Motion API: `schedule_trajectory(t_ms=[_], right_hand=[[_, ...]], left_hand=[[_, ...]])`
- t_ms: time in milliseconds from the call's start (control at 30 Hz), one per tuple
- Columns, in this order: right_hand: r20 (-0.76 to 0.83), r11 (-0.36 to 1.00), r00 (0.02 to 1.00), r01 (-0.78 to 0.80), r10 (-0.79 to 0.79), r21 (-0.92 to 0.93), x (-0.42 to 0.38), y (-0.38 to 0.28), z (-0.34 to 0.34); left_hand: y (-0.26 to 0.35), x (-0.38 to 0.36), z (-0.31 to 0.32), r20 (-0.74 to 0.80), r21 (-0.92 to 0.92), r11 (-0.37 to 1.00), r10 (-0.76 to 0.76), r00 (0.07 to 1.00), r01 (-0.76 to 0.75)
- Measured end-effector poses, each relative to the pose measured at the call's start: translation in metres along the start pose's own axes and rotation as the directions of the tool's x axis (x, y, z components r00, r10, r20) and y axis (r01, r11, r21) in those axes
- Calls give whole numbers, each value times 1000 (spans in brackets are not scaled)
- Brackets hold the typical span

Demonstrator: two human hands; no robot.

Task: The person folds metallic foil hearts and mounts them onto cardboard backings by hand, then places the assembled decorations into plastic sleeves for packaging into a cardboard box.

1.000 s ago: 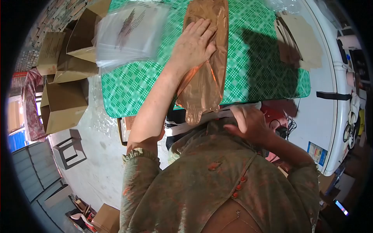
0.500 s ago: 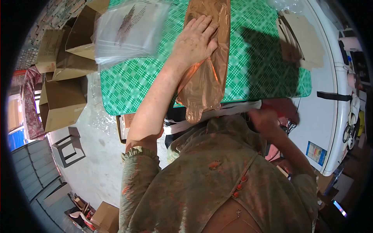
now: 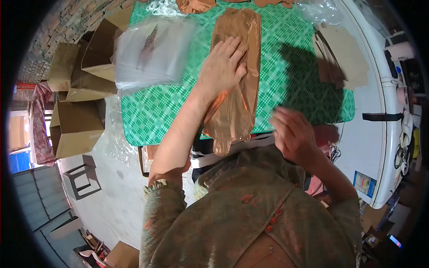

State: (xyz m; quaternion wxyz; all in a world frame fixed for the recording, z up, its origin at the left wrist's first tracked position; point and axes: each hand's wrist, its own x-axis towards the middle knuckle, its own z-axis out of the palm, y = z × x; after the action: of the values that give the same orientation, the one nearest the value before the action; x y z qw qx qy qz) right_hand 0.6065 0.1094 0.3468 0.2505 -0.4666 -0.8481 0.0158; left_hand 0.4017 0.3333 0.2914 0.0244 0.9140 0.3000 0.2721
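Observation:
A long, flat copper-coloured plastic piece (image 3: pixel 249 40), shaped like a glove at its near end, lies on the green checked tablecloth (image 3: pixel 152 111). My left hand (image 3: pixel 223 64) rests flat on its upper part, fingers stretched out. The near end of the plastic hangs slightly past the table's front edge. To the right of it, my right hand (image 3: pixel 292 136) is raised near that edge, with fingers apart and partly blurred; nothing shows in it.
Clear plastic bags (image 3: pixel 154 53) lie stacked at the table's left, with open cardboard boxes (image 3: pixel 80 127) beyond. Cut card pieces (image 3: pixel 346 56) sit at the right. More copper-coloured pieces (image 3: pixel 196 5) and crumpled clear plastic (image 3: pixel 319 11) are at the far side.
My right hand has moved up and left toward the table edge. The view has shifted, showing more of the table's far side. My left hand stays on the copper-coloured plastic.

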Motion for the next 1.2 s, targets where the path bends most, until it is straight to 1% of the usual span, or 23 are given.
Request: schedule_trajectory(t_ms=[100, 200, 233, 433, 467, 567, 700, 733, 800, 867, 967, 1067, 1167, 1200], right_hand=[[35, 999, 999, -36, 37, -22, 44, 25, 13], [110, 1000, 994, 13, -11, -13, 70, 46, 27], [113, 999, 993, 25, -22, -21, 77, 52, 30], [171, 992, 984, 77, -59, -104, 98, 94, 53], [219, 991, 975, 62, -35, -119, 99, 97, 54], [226, 993, 974, 21, 6, -115, 105, 111, 52], [168, 957, 983, 119, -76, -263, 120, 160, 62], [177, 959, 984, 80, -32, -270, 131, 171, 65], [190, 940, 982, 64, 1, -336, 154, 191, 71], [201, 899, 979, 53, 40, -435, 175, 215, 79], [208, 865, 971, 1, 120, -502, 201, 236, 80], [251, 752, 943, -1, 221, -659, 222, 234, 69], [133, 777, 988, 19, 83, -629, 208, 231, 71], [107, 818, 994, 47, 18, -573, 199, 222, 69]], left_hand=[[1, 1, -2, 19, -26, 1000, -13, 1000, 14], [1, 2, -4, 30, -41, 999, -12, 999, 13], [1, 1, -5, 33, -47, 999, -12, 999, 13], [2, 4, -6, 24, -85, 996, -31, 999, 33], [1, 4, -5, 21, -89, 995, -32, 999, 34], [1, 3, -5, 35, -73, 997, -34, 999, 36], [2, 2, -2, 11, -49, 998, -36, 999, 37], [2, 2, -4, 30, -46, 998, -40, 999, 41], [3, 3, -6, 67, -43, 998, -43, 997, 46], [3, 3, -5, 71, -41, 998, -42, 997, 45], [3, 3, -8, 69, -49, 998, -45, 997, 48], [5, 3, -8, 62, -45, 998, -44, 997, 47], [4, 1, -5, 48, -43, 998, -39, 998, 41], [3, 1, -3, 37, -40, 998, -40, 999, 41]])
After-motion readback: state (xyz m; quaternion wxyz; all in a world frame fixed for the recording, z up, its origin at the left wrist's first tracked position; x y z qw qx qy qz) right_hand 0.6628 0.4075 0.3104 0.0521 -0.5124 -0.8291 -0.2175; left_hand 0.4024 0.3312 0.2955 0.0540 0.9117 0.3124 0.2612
